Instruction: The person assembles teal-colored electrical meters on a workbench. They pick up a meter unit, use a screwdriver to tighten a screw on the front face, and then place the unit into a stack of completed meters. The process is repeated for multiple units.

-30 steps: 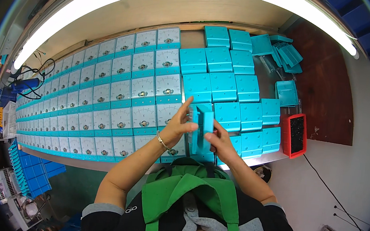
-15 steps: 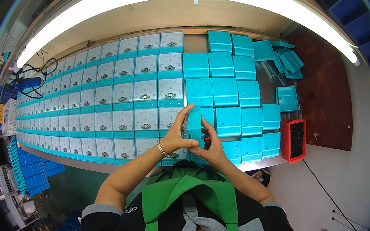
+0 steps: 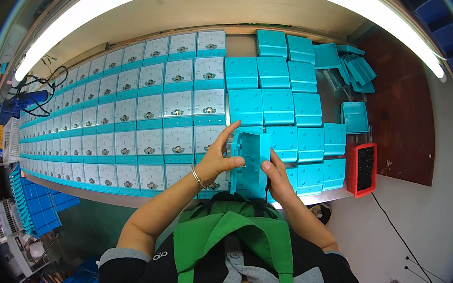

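Between my hands, in front of my chest, a turquoise panel meter [image 3: 237,176] stands tilted on edge with its housing parted. My left hand [image 3: 216,163] grips the meter's front part, thumb on the inner side. With the thumb pressed on its edge, my right hand [image 3: 281,183] holds the turquoise back cover [image 3: 257,158], whose hollow inside shows. A thin dark tool, partly hidden, sticks out under the right palm; its kind is unclear. Assembled meters [image 3: 178,103] with white dials lie in rows to the left. Turquoise covers [image 3: 278,104] lie in rows just beyond and right of my hands.
Loose open covers [image 3: 360,71] are heaped at the far right of the table. A red bin [image 3: 353,170] of small black parts stands at the right edge. A blue power tool [image 3: 30,99] with a cable lies far left. A bright tube lamp [image 3: 354,2] spans overhead.
The housing between my hands has come apart: the back cover has swung right, exposing the inside. My right hand has moved right with it, while my left hand stays nearly in place.
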`<move>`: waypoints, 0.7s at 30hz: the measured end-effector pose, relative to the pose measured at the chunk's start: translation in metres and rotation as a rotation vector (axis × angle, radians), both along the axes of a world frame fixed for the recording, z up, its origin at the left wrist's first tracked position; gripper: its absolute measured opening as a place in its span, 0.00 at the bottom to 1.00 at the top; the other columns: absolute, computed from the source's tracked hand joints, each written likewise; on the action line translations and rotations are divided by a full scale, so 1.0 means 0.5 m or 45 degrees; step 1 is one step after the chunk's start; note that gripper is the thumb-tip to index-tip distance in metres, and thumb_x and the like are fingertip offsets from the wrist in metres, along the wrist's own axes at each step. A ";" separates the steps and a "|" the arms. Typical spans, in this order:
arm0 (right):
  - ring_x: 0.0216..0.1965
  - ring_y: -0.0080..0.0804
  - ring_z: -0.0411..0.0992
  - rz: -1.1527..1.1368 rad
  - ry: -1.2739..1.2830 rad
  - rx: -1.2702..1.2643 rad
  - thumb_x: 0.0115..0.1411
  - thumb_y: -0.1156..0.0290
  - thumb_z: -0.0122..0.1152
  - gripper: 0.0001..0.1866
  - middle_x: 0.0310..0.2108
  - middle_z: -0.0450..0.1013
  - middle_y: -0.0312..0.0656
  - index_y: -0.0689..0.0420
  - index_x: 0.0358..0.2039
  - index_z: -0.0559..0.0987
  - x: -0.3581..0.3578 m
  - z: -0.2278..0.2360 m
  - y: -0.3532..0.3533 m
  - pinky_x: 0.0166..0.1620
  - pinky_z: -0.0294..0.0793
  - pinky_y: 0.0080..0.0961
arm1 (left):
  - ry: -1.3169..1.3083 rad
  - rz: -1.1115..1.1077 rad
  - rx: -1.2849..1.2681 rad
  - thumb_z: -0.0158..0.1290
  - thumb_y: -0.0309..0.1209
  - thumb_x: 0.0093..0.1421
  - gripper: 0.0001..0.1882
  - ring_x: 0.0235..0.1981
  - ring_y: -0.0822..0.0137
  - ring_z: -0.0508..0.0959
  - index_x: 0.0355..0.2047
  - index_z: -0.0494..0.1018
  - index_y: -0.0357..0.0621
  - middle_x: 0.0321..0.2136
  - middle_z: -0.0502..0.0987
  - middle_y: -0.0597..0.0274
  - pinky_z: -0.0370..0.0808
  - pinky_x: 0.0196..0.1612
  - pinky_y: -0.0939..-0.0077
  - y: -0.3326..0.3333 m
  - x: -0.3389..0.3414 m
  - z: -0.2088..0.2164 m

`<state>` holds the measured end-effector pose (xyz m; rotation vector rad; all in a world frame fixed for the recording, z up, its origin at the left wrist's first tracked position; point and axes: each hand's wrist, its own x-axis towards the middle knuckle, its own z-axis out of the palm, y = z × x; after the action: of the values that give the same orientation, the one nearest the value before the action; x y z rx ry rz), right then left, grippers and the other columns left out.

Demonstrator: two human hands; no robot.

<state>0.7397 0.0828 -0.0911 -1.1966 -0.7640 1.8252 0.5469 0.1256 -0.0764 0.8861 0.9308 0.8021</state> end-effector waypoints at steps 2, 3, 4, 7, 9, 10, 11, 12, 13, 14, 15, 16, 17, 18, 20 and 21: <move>0.18 0.13 0.58 0.014 -0.013 0.021 0.56 0.52 0.60 0.41 0.23 0.64 0.29 0.56 0.65 0.56 -0.001 -0.002 -0.003 0.18 0.54 0.13 | -0.090 0.012 -0.046 0.68 0.54 0.37 0.59 0.62 0.54 0.59 0.66 0.51 0.50 0.61 0.58 0.50 0.61 0.61 0.61 -0.002 0.000 -0.019; 0.18 0.13 0.58 0.027 -0.018 0.035 0.57 0.53 0.60 0.41 0.23 0.64 0.29 0.56 0.65 0.56 -0.001 -0.003 -0.004 0.18 0.54 0.13 | -0.134 0.019 -0.069 0.68 0.54 0.37 0.59 0.62 0.54 0.59 0.66 0.51 0.50 0.61 0.58 0.50 0.61 0.60 0.60 -0.003 0.000 -0.025; 0.18 0.13 0.58 0.047 -0.024 0.052 0.57 0.53 0.60 0.41 0.23 0.64 0.29 0.56 0.65 0.55 0.001 -0.007 -0.004 0.18 0.54 0.13 | -0.161 0.018 -0.112 0.69 0.54 0.37 0.59 0.62 0.54 0.59 0.66 0.51 0.50 0.61 0.57 0.50 0.61 0.60 0.60 -0.002 0.001 -0.022; 0.18 0.13 0.58 0.071 -0.021 0.052 0.57 0.54 0.60 0.41 0.23 0.64 0.29 0.56 0.65 0.55 0.007 -0.011 -0.006 0.19 0.54 0.13 | -0.206 0.026 -0.190 0.69 0.55 0.37 0.59 0.62 0.54 0.59 0.66 0.51 0.51 0.61 0.57 0.50 0.61 0.60 0.60 -0.002 0.005 -0.010; 0.17 0.13 0.57 0.054 0.007 0.039 0.57 0.55 0.60 0.40 0.23 0.64 0.28 0.56 0.65 0.55 0.005 -0.007 -0.004 0.19 0.54 0.13 | -0.190 0.042 -0.178 0.69 0.55 0.37 0.60 0.62 0.54 0.59 0.66 0.51 0.51 0.61 0.57 0.50 0.61 0.60 0.60 -0.004 0.006 -0.012; 0.17 0.13 0.57 0.033 0.031 0.032 0.57 0.55 0.60 0.40 0.23 0.64 0.28 0.56 0.65 0.55 0.000 -0.001 -0.002 0.19 0.54 0.13 | -0.194 0.051 -0.174 0.69 0.55 0.36 0.60 0.62 0.54 0.59 0.66 0.50 0.51 0.61 0.57 0.50 0.60 0.61 0.60 -0.005 0.006 -0.013; 0.17 0.13 0.57 0.021 0.043 0.024 0.57 0.55 0.60 0.40 0.23 0.64 0.28 0.56 0.65 0.55 -0.001 0.000 -0.003 0.19 0.54 0.13 | -0.198 0.060 -0.171 0.69 0.55 0.36 0.60 0.62 0.54 0.59 0.66 0.50 0.51 0.61 0.57 0.50 0.60 0.61 0.60 -0.005 0.006 -0.014; 0.18 0.13 0.57 0.009 0.056 0.017 0.57 0.55 0.60 0.40 0.23 0.63 0.28 0.55 0.65 0.54 -0.002 0.002 -0.003 0.19 0.54 0.13 | -0.201 0.069 -0.167 0.69 0.55 0.36 0.60 0.62 0.54 0.59 0.66 0.50 0.51 0.61 0.57 0.50 0.60 0.61 0.60 -0.005 0.007 -0.015; 0.18 0.13 0.57 0.008 0.055 0.010 0.57 0.56 0.60 0.41 0.24 0.64 0.28 0.55 0.66 0.54 -0.001 0.002 -0.003 0.19 0.53 0.13 | -0.206 0.074 -0.163 0.69 0.55 0.36 0.60 0.62 0.54 0.59 0.66 0.50 0.51 0.61 0.56 0.50 0.60 0.61 0.60 -0.006 0.007 -0.016; 0.18 0.13 0.57 0.025 0.055 0.005 0.57 0.57 0.60 0.41 0.25 0.64 0.28 0.55 0.66 0.54 -0.001 0.002 -0.003 0.19 0.53 0.13 | -0.210 0.079 -0.159 0.69 0.55 0.37 0.60 0.62 0.54 0.59 0.66 0.50 0.51 0.61 0.56 0.50 0.60 0.61 0.60 -0.007 0.007 -0.017; 0.18 0.13 0.57 0.042 0.054 0.000 0.57 0.57 0.60 0.41 0.25 0.64 0.28 0.55 0.66 0.54 0.001 0.003 -0.003 0.19 0.52 0.13 | -0.214 0.084 -0.155 0.69 0.54 0.37 0.60 0.62 0.54 0.59 0.66 0.50 0.51 0.61 0.56 0.50 0.60 0.61 0.59 -0.008 0.007 -0.017; 0.18 0.13 0.56 0.077 0.056 -0.003 0.56 0.58 0.60 0.41 0.26 0.64 0.28 0.56 0.66 0.54 0.004 0.007 -0.003 0.18 0.51 0.13 | -0.191 0.078 -0.144 0.69 0.54 0.37 0.59 0.62 0.54 0.58 0.66 0.50 0.51 0.61 0.55 0.50 0.59 0.61 0.59 -0.008 0.006 -0.017; 0.20 0.14 0.58 0.116 0.058 -0.017 0.56 0.59 0.61 0.41 0.28 0.65 0.29 0.56 0.66 0.53 0.006 0.013 -0.001 0.20 0.54 0.13 | -0.167 0.072 -0.133 0.69 0.54 0.37 0.59 0.63 0.54 0.58 0.66 0.50 0.51 0.62 0.55 0.50 0.59 0.62 0.59 -0.008 0.006 -0.015; 0.21 0.15 0.60 0.155 0.061 -0.031 0.55 0.60 0.62 0.42 0.30 0.66 0.30 0.56 0.66 0.53 0.008 0.020 0.001 0.21 0.56 0.13 | -0.144 0.066 -0.121 0.68 0.55 0.37 0.59 0.63 0.54 0.58 0.66 0.51 0.51 0.62 0.55 0.49 0.58 0.62 0.58 -0.007 0.006 -0.014; 0.29 0.18 0.68 0.237 0.064 -0.085 0.54 0.63 0.64 0.43 0.37 0.69 0.34 0.56 0.66 0.53 0.012 0.038 0.009 0.27 0.66 0.14 | -0.129 0.030 -0.098 0.68 0.55 0.37 0.61 0.63 0.53 0.57 0.66 0.48 0.51 0.62 0.54 0.48 0.57 0.63 0.57 -0.004 0.009 -0.008; 0.36 0.22 0.68 0.194 0.028 0.019 0.53 0.65 0.65 0.44 0.42 0.68 0.37 0.56 0.66 0.53 0.001 0.029 0.005 0.34 0.68 0.17 | -0.122 0.013 -0.086 0.68 0.55 0.37 0.61 0.63 0.53 0.57 0.67 0.47 0.50 0.62 0.54 0.48 0.56 0.63 0.57 -0.004 0.011 -0.006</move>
<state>0.7404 0.0856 -0.0765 -1.1334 -0.8752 1.9494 0.5521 0.1237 -0.0795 0.7783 0.8736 0.8103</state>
